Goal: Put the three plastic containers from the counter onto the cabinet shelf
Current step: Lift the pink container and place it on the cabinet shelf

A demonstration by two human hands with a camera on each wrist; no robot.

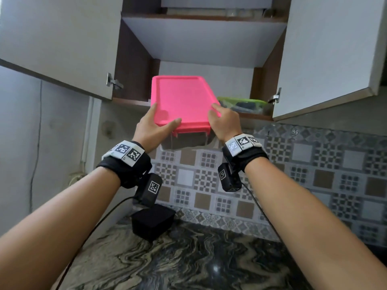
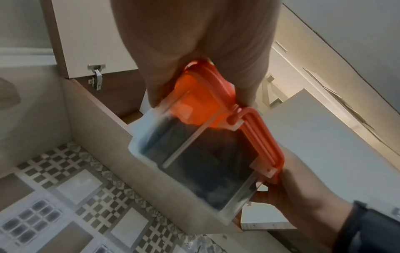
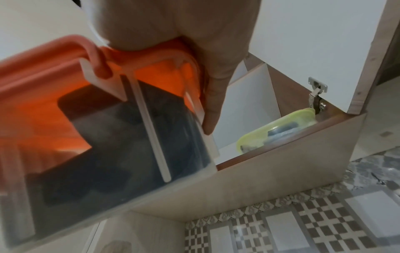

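The clear rectangular plastic container with the pink clip-on lid [image 1: 180, 101] is held at the centre of the head view, its far end at the opening of the lower cabinet shelf [image 1: 254, 116] and its near end hanging out over the marbled dark stone surface [image 1: 188, 258]. The left hand [image 1: 154, 127] grips the near left corner, thumb on the lid and fingers curled under the body. The right hand [image 1: 223, 120] grips the near right corner, thumb on the lid, with fingers [image 3: 211, 109] extended down the side wall. Whether the base already rests on the shelf cannot be determined.

A clear plastic container with a yellow-green lid [image 1: 245, 103] sits on the shelf, right of centre, just beside the pink-lidded one.

Probable faults from this state:

- Collision: drift to the right during insertion would push the yellow-green-lidded container toward the cabinet side wall.
- Drop: release before most of the base is supported would let the near end tip off the shelf edge.
- Load shift: dark contents are visible through the walls; tilting could move them and unbalance the grip.
- Knuckle strike: the open white cabinet doors [image 1: 52, 45] and their metal hinges [image 1: 113, 81] flank the opening.
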